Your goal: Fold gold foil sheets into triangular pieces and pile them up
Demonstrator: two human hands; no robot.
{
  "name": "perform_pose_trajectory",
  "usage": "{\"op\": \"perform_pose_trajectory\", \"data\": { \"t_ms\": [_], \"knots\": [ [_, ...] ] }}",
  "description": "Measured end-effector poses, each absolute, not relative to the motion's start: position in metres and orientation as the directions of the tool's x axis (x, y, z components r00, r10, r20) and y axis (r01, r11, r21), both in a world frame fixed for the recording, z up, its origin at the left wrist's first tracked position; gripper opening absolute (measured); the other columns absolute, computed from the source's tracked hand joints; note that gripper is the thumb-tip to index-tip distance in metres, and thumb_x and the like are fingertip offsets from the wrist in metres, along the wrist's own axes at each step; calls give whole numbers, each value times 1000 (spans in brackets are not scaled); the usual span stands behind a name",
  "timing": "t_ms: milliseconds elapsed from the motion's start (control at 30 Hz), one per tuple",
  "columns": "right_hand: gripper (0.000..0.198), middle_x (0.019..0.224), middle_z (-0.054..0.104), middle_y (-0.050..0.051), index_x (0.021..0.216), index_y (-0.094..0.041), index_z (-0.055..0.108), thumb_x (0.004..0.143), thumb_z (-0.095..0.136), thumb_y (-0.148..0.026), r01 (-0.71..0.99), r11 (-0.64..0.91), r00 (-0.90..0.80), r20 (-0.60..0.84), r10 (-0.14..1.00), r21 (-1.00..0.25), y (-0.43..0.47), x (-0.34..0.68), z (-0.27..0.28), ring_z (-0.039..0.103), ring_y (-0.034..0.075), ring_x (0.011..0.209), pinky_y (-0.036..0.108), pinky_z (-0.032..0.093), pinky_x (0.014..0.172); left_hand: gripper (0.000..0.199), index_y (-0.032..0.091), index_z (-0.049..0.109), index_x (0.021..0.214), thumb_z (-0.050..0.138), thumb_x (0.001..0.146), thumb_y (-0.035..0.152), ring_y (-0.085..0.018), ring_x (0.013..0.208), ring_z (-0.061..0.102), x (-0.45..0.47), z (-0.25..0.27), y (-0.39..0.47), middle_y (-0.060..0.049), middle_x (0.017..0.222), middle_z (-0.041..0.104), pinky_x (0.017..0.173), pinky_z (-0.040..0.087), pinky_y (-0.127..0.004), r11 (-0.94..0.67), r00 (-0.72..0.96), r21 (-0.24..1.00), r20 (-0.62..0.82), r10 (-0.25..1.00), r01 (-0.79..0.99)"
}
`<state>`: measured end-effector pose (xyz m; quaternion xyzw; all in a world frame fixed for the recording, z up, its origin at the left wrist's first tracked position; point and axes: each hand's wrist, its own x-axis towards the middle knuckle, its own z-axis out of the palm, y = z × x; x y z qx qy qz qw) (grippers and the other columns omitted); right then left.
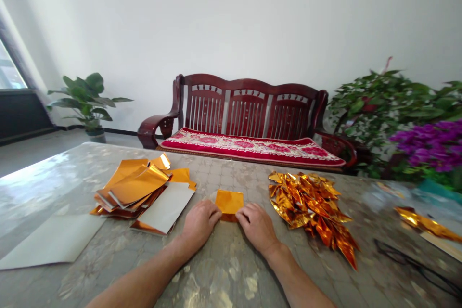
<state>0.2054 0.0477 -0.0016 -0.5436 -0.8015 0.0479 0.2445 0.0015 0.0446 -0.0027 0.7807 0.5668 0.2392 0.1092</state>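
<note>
The small gold paper (230, 200) lay flat on the table (224, 269), straight in front of the person, between the two hands. Its near edge was a darker strip, which looked folded. The left hand (202, 222) had its fingers curled, and the thumb and fingertip were closed on the near left corner of the paper. The right hand (257, 229) did the same at the near right corner, also with bent fingers. Both forearms rested low, close to the table.

To the left of the hands there was an untidy stack of gold sheets (140, 184), and against it a pale sheet (171, 208). One larger white sheet (50, 240) lay farther left, by itself. On the right side I saw a heap of folded gold pieces (306, 207), shiny and pointed, near the right hand but apart from it. Beyond the heap were black glasses (407, 260). Behind the table stood a wooden bench (249, 110) with a red cloth (224, 143) on its seat.
</note>
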Motion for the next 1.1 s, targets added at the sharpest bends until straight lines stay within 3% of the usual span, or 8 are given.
{"op": "perform_pose_trajectory", "data": {
  "t_ms": [200,667,1100],
  "knots": [
    [22,85,68,1,80,-23,69,94,53,-27,838,366,-253,306,918,-405,47,206,-3,58,17,89,26,38,77,23,20,67,78,51,92,27,-17,86,59,1,-4,45,-3,84,67,78,39,-28,-301,215,479,227,950,825],
    [24,85,67,2,81,-21,64,97,48,-27,885,356,-273,287,918,-301,42,204,0,57,18,87,28,35,75,27,19,63,74,49,94,29,-18,82,59,3,-4,44,-2,79,65,73,36,-28,-274,194,415,225,955,868],
    [21,85,70,1,79,-22,65,95,52,-27,906,293,-213,270,939,-304,48,201,-3,59,18,85,28,34,73,23,19,65,74,55,89,32,-18,85,60,-1,-2,50,-3,82,65,76,37,-28,-221,147,424,199,969,878]
  ]
}}
